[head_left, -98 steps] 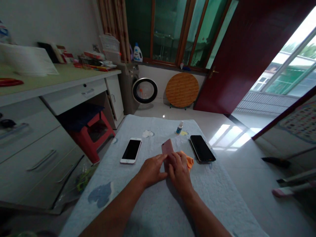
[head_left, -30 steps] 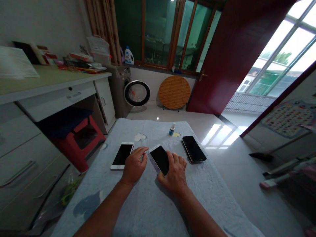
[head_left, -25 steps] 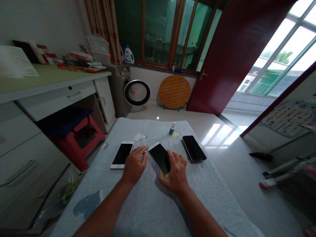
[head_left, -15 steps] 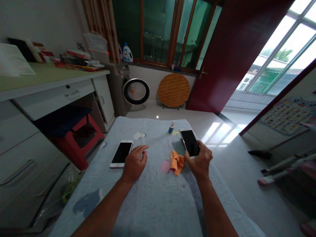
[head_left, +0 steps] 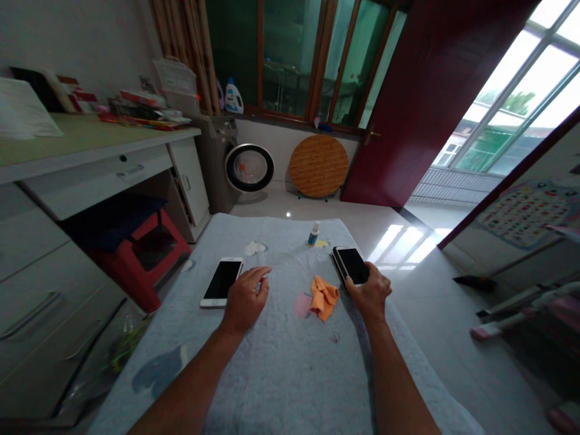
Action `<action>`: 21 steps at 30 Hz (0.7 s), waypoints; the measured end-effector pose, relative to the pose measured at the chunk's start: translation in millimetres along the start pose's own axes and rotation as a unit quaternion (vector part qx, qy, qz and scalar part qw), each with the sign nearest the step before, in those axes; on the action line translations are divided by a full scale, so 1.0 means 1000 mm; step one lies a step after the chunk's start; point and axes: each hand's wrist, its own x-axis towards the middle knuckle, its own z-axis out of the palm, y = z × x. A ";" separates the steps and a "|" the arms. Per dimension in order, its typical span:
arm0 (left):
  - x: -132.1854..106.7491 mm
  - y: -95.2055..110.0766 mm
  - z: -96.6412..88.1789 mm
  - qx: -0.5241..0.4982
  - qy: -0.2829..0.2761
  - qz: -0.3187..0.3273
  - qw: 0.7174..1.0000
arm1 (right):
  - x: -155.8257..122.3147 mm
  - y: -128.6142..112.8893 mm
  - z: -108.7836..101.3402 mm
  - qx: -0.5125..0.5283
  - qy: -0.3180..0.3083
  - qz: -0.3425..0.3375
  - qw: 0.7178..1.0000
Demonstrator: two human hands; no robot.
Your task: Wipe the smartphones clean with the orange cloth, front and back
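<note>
My right hand (head_left: 369, 291) grips a phone with a white rim and dark screen (head_left: 352, 264), which lies on top of a black phone at the right of the light blue cloth-covered table (head_left: 281, 374). My left hand (head_left: 244, 296) rests on the cloth, fingers loosely curled and holding nothing, next to a white phone (head_left: 222, 281) lying screen up. A crumpled orange cloth (head_left: 324, 297) lies between my hands beside a pink patch in the cover.
A small dropper bottle (head_left: 312, 234) and a white pad (head_left: 254, 248) sit at the table's far end. A desk with drawers (head_left: 67, 199) and a red stool (head_left: 140, 241) stand left. A washing machine (head_left: 235, 163), round wooden board (head_left: 318, 165) and dark red door (head_left: 430, 96) are beyond.
My right hand lifted the white-rimmed phone from the table's middle, carried it right and set it down on the black phone. The orange cloth came into view. My left hand stayed put.
</note>
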 end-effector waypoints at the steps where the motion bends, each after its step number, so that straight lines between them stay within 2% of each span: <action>1: 0.000 0.000 0.000 -0.001 0.000 0.000 1.000 | 0.000 0.000 0.000 0.000 -0.003 0.004 1.000; 8: 0.000 0.001 -0.001 -0.004 -0.002 -0.006 1.000 | 0.001 0.002 0.002 0.017 -0.012 0.006 1.000; 15: 0.001 -0.002 -0.003 0.015 0.013 -0.003 1.000 | -0.002 0.007 0.008 0.010 -0.004 -0.026 1.000; 19: 0.007 -0.005 -0.016 0.118 0.038 -0.001 0.992 | -0.003 0.006 0.010 0.002 0.007 -0.033 0.999; 21: 0.010 -0.007 -0.026 0.198 0.057 -0.046 0.977 | -0.003 0.003 0.007 0.004 0.027 -0.042 0.999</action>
